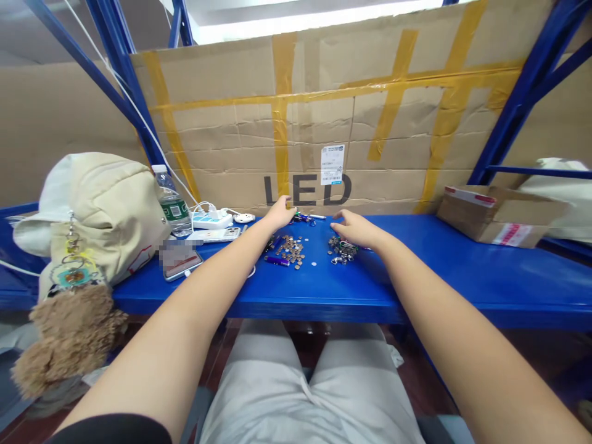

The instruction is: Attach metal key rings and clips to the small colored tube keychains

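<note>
Left hand (280, 214): placed at eleven o'clock of the small discs (292, 248); grip cannot be told.
Right hand (355, 228): slightly spread; metal parts (345, 251) seen at its seven o'clock.

Small workshop or packing-room spot, by looks: blue rack posts (522, 92) flanking blue surface (444, 271); taped cardboard sheet (222, 145) behind, printed LED, bearing shipping label (332, 165); cardboard box (499, 216); loose small metal pieces (291, 249).
</note>
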`<state>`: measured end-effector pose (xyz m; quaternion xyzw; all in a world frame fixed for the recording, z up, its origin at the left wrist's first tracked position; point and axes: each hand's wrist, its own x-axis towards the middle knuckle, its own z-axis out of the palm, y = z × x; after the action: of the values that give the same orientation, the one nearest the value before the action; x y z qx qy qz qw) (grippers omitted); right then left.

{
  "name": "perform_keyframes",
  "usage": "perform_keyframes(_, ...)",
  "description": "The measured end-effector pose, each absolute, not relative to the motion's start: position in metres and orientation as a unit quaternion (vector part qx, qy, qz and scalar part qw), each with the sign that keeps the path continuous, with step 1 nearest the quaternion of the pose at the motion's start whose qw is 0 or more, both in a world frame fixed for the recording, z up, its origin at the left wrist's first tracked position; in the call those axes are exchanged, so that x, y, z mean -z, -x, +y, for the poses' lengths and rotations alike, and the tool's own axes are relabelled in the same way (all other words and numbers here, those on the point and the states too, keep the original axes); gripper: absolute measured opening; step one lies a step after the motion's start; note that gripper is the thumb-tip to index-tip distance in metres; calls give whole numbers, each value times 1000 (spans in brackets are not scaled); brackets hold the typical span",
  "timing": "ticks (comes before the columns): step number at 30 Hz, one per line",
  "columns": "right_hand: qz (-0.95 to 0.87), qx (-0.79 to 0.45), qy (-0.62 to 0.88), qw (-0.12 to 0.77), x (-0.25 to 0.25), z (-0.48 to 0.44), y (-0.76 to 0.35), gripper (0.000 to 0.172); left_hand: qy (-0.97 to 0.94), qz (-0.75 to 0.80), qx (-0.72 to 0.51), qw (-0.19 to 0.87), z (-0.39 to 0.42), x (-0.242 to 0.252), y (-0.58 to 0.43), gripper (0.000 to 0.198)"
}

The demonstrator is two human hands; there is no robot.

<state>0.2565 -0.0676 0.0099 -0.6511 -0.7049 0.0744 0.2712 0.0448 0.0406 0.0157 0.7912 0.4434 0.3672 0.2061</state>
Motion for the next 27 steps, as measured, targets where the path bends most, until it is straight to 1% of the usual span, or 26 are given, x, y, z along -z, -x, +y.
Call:
perform_keyframes(2,-722,-66,643,245,-13,-72,-254,34,-795,483,-329,160,36,-19,-37,46)
perform_keyframes(5,-760,-62,615,203,-20,-81,-252,27,-861,459,-209,57,22,-23,-16,25)
perform_keyframes(6,-772,-72,603,185,-22,-85,-252,28,-873,456,-173,31,16,-24,-9,19)
perform_keyframes(8,-793,-103,584,139,-26,-92,-254,30,-878,465,-117,14,6,-25,4,12)
perform_keyframes(10,-804,-131,570,106,-28,-96,-256,31,-870,486,-88,8,-1,-24,12,17)
perform_keyframes(12,-806,-153,565,87,-28,-98,-258,31,-860,505,-70,14,-5,-23,13,25)
perform_keyframes(14,-805,-167,564,72,-28,-98,-259,30,-855,514,-60,21,-6,-22,10,28)
perform_keyframes(19,-802,-169,570,51,-25,-95,-257,28,-842,533,-80,25,-6,-18,1,25)
perform_keyframes(23,-802,-177,569,49,-24,-95,-252,24,-836,510,-184,84,-10,-20,2,22)
perform_keyframes(25,-802,-170,571,46,-24,-95,-250,19,-839,478,-236,107,-11,-22,4,22)
perform_keyframes(27,-799,-155,580,49,-24,-95,-248,18,-849,437,-267,131,-12,-24,6,23)
